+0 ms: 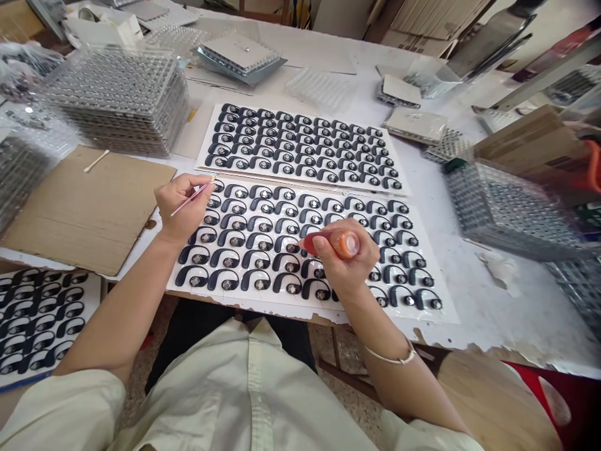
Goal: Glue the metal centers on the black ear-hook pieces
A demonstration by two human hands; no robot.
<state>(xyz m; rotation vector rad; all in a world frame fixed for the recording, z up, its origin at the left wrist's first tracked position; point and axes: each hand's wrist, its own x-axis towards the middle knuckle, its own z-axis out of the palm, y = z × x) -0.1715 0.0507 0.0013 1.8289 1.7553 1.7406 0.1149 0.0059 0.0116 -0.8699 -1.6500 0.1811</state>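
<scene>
My right hand [350, 260] is wrapped round a small red squeeze bottle [319, 241] with an orange end. Its narrow tip points left, over one of the black hook-shaped pieces on the near white sheet [446, 313]; whether it touches cannot be made out. Between the fingers of my left hand [183, 207] is a thin pink stick [192, 199], above the sheet's left edge. Rows of black curved pieces [258, 260], each with a round silvery part at one end, cover this sheet. Behind it lies a second sheet [399, 188] with similar pieces.
A brown cardboard piece [89, 213] with a cotton swab [97, 161] on it lies at left. Stacks of clear trays [117, 94] stand behind it, and more trays [507, 207] at right. Another sheet of black pieces [42, 313] sits lower left. The table's front edge is chipped.
</scene>
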